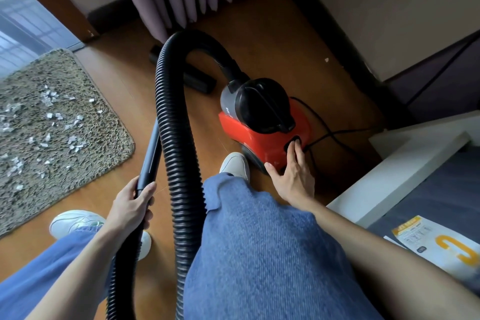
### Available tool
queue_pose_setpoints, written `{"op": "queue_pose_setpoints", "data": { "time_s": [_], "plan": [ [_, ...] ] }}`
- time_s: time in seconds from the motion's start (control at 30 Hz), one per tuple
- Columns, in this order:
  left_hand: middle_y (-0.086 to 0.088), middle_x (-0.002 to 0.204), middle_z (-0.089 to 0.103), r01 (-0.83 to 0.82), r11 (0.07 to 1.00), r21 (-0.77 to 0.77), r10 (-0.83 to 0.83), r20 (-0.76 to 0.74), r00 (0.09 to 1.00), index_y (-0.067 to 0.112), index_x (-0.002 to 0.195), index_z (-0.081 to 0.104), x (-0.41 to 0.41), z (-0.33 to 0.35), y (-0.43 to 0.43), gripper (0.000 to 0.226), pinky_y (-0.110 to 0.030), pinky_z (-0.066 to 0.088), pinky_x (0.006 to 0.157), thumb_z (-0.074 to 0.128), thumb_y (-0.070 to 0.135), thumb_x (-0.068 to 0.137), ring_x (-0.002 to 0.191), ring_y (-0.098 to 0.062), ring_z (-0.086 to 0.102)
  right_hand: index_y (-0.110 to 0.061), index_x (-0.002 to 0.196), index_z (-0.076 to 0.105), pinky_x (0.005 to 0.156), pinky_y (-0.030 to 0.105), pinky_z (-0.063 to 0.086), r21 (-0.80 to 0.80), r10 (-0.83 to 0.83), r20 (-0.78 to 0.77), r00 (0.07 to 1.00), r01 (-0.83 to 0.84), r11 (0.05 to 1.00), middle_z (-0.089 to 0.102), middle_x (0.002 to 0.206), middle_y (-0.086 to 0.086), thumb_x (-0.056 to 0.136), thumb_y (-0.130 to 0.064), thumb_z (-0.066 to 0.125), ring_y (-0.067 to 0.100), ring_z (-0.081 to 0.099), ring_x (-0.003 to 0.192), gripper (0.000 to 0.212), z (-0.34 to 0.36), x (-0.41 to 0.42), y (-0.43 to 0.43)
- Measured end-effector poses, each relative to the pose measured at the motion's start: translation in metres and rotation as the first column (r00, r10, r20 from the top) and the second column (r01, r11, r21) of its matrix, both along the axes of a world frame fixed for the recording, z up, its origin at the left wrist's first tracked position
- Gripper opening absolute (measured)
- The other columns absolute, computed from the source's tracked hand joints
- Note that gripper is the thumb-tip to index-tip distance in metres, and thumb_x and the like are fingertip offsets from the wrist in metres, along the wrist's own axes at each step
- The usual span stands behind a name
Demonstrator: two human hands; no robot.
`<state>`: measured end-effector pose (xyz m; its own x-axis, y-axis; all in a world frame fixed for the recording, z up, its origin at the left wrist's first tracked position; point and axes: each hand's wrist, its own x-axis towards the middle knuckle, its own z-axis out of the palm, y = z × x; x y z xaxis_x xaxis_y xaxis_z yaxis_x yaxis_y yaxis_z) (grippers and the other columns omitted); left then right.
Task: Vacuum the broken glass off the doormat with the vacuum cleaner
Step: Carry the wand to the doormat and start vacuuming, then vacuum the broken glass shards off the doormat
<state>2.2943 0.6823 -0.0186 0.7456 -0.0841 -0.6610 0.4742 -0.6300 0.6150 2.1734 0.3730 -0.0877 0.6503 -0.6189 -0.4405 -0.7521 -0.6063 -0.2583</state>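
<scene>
The switching-on step was judged to be in hand: the power button (294,141) on the red vacuum cleaner (259,125) was pressed by the straight fingers of the right hand (293,176), with nothing held. The black wand (150,156) was gripped in the curled left hand (132,205). The broken glass (52,96) lay scattered on the doormat (111,148), well to the left. Next, the wand would need to be swung over the shards.
</scene>
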Motion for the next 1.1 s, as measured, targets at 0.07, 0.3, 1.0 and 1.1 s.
{"op": "queue_pose_setpoints", "data": {
  "time_s": [0.07, 0.3, 1.0, 1.1],
  "plan": [
    [-0.006, 0.072, 0.052, -0.022, 1.0, -0.012, 0.021, -0.023, 0.999, 0.013, 0.107, 0.056, 0.002, -0.004, 0.0, 0.007, -0.015, 0.039, 0.033, 0.052, 0.018, 0.105, 0.04, -0.008, 0.049, -0.018, 0.162, 0.019, 0.114, 0.045, 0.04, -0.01, 0.003, 0.023, 1.0, -0.002, 1.0, 0.012, 0.171, -0.002, 0.094, -0.062, 0.053, 0.026, 0.032, 0.15, 0.088, 0.003, 0.002, -0.007],
    [-0.009, 0.071, 0.047, -0.149, 0.987, -0.062, 0.142, -0.113, 0.983, 0.009, 0.1, 0.056, 0.002, -0.01, 0.021, 0.012, -0.023, 0.037, 0.036, 0.055, 0.021, 0.104, 0.042, -0.018, 0.041, -0.014, 0.158, 0.03, 0.117, 0.044, 0.034, 0.0, 0.06, 0.153, 0.986, -0.061, 0.998, 0.032, 0.164, 0.009, 0.097, -0.058, 0.051, 0.028, 0.036, 0.148, 0.078, 0.046, 0.028, -0.027],
    [-0.008, 0.067, 0.047, -0.73, 0.657, -0.186, 0.717, -0.144, 0.682, 0.009, 0.101, 0.044, -0.005, 0.029, 0.087, 0.027, -0.026, 0.041, 0.04, 0.056, 0.032, 0.103, 0.04, -0.017, 0.044, -0.021, 0.145, 0.052, 0.106, 0.042, 0.047, 0.156, 0.65, 0.475, 0.593, -0.783, 0.602, 0.062, 0.133, 0.004, 0.084, -0.056, 0.062, 0.021, 0.058, 0.124, 0.07, 0.263, 0.158, 0.212],
    [-0.008, 0.069, 0.046, -0.791, 0.571, -0.221, 0.774, -0.177, 0.608, 0.008, 0.1, 0.044, -0.001, 0.029, 0.098, 0.025, -0.022, 0.041, 0.035, 0.055, 0.03, 0.104, 0.041, -0.016, 0.044, -0.022, 0.145, 0.051, 0.107, 0.04, 0.047, 0.334, 0.639, 0.348, 0.686, -0.727, 0.6, 0.062, 0.133, 0.006, 0.088, -0.052, 0.069, 0.023, 0.059, 0.125, 0.066, 0.215, 0.14, 0.26]
  ]
}}
